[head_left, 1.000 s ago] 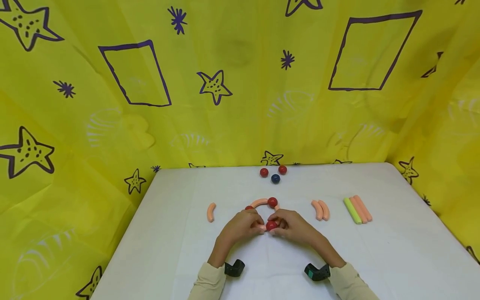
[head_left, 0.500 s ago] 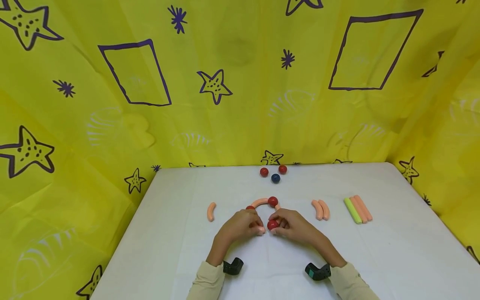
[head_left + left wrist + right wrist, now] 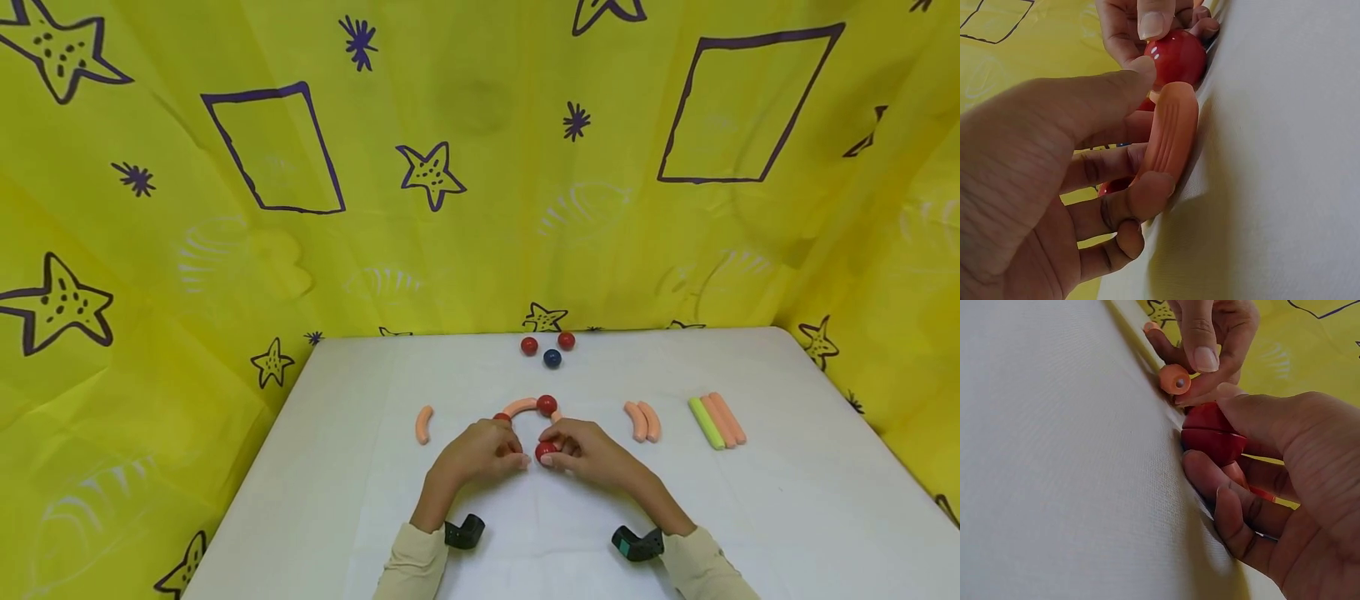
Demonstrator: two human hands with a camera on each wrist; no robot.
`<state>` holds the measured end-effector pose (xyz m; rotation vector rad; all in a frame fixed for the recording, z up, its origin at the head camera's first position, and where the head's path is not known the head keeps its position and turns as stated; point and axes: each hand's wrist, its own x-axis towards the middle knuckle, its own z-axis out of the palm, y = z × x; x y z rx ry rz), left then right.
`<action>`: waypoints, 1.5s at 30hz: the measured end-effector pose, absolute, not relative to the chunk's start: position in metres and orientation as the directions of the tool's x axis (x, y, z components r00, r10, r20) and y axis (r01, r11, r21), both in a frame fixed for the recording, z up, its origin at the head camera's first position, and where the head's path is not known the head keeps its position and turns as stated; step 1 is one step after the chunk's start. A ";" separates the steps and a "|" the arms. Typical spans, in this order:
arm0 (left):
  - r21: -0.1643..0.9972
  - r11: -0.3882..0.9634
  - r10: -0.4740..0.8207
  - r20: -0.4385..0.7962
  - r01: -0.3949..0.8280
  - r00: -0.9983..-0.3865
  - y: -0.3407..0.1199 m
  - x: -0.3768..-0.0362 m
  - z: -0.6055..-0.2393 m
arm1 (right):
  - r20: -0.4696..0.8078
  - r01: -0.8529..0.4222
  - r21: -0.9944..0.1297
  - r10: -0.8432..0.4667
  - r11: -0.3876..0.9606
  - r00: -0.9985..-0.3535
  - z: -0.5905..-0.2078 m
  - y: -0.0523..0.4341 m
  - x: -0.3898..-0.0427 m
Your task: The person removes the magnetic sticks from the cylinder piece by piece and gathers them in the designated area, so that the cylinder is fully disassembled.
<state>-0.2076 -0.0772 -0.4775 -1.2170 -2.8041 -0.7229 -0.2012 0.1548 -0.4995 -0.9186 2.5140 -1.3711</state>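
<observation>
We were joining pieces: our left hand pinched a curved peach plastic rod, our right hand gripped a glossy red ball at the white table's six o'clock; next, seat them together.

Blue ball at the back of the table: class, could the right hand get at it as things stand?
Probably yes, once freed: the right hand holds a red ball, and the way to the blue ball looks open past the orange arc.

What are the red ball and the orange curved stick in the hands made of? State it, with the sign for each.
Red ball: probably hard glossy plastic; it shows sharp highlights and a seam around its middle.
Orange curved stick: likely matte plastic or rubber, with fine lengthwise ribs and a small metal-looking dot at its end, perhaps a magnet.
</observation>
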 end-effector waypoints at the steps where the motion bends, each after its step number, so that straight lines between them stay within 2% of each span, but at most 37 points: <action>1: 0.410 0.595 0.688 0.185 0.691 -0.702 -0.077 -0.208 -0.477 | 0.165 -0.444 -0.805 -0.570 0.393 -0.805 -0.499 0.155 -0.201; 6: 0.407 0.584 0.651 0.282 0.703 -0.704 -0.078 -0.210 -0.476 | 0.172 -0.409 -0.829 -0.522 0.382 -0.835 -0.496 0.154 -0.202; 12: 0.456 0.686 0.422 0.385 0.567 -0.821 -0.080 -0.208 -0.473 | 0.308 -0.438 -0.750 -0.325 0.496 -0.894 -0.489 0.153 -0.210; 16: 0.449 0.764 0.278 0.418 0.463 -0.865 -0.082 -0.211 -0.474 | 0.305 -0.410 -0.722 -0.275 0.558 -0.912 -0.487 0.151 -0.222; 24: 0.440 0.822 0.195 0.381 0.362 -0.904 -0.081 -0.211 -0.479 | 0.191 -0.389 -0.690 -0.366 0.610 -0.911 -0.495 0.147 -0.237; 31: 0.445 0.841 0.152 0.351 0.308 -0.924 -0.077 -0.211 -0.478 | 0.205 -0.363 -0.651 -0.306 0.667 -0.930 -0.494 0.144 -0.239; 45: 0.559 0.809 0.042 0.252 0.181 -0.967 -0.078 -0.210 -0.483 | 0.155 -0.295 -0.559 -0.252 0.775 -0.955 -0.490 0.152 -0.230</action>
